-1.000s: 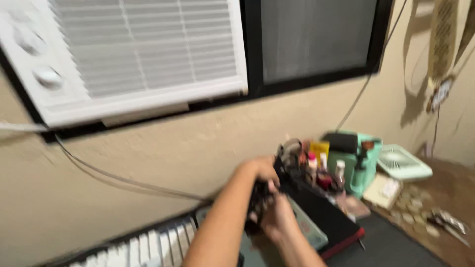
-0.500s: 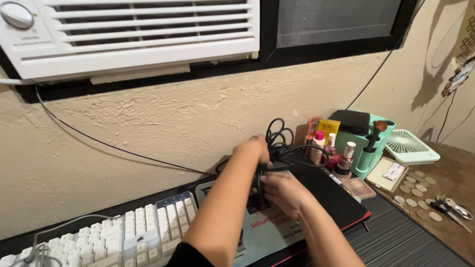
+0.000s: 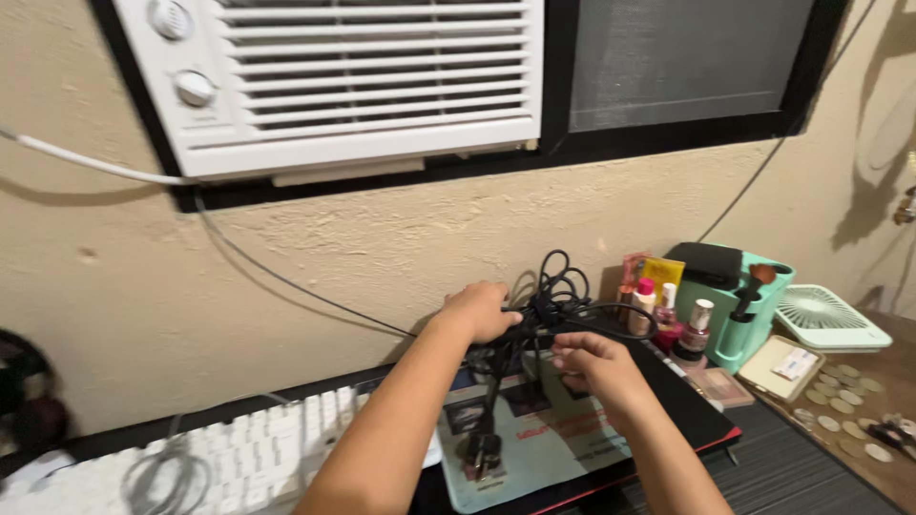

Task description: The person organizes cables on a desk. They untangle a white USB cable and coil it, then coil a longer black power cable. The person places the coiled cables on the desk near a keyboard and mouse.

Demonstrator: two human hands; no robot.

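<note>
Over the desk, by the wall: tangled black cable bundle (image 3: pixel 549 300), plug end (image 3: pixel 480 453) dangling onto the mat.
Left hand (image 3: pixel 482 312): clenched around the coil.
Right hand (image 3: pixel 590 361): pinching a strand (looks mid-winding).
Next, I'd guess: steady loops, gathering the hanging end.

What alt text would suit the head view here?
Both hands, left hand and right hand, grip a tangled black cable above a desk, with a white keyboard to the left, cosmetics to the right, and an air conditioner overhead.
</note>
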